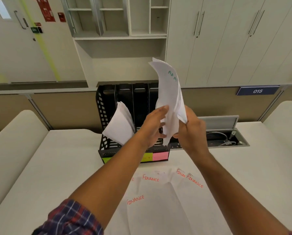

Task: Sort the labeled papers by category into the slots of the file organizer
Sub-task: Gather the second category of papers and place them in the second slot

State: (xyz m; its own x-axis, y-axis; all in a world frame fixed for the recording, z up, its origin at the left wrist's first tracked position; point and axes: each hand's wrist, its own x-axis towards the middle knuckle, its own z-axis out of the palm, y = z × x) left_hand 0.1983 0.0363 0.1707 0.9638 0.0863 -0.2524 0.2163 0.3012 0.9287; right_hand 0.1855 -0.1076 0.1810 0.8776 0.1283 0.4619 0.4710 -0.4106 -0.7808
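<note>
White paper sheets [170, 99], a curved sheaf marked in green with letters that read "ADM", stand upright in the air above the front of the organizer, held between both hands. The left hand [153, 126] has its grip closed on the sheaf's left edge, fingers flat against the front sheet and thumb behind. The right hand [191, 128] has its grip clenched around the lower right corner of the same sheaf. Both forearms reach forward from the near edge of the tabletop; a blue and red checked sleeve [70, 217] is rolled up on the left arm.

Just behind the hands stands a black perforated plastic file organizer [104, 116] with several upright slots, set toward the far edge of the white tabletop [57, 167], about midway across. A second bundle of white papers [119, 124] leans in its leftmost slot. Along its front edge are coloured sticky labels: green [106, 159], yellow-green [146, 157] and pink [160, 156].

Near the front edge of the tabletop lie loose white sheets marked "FINANCE" in red [150, 178], overlapping one another. To the right of the organizer, an open cable hatch [226, 136] is set into the tabletop, with cables inside.
</note>
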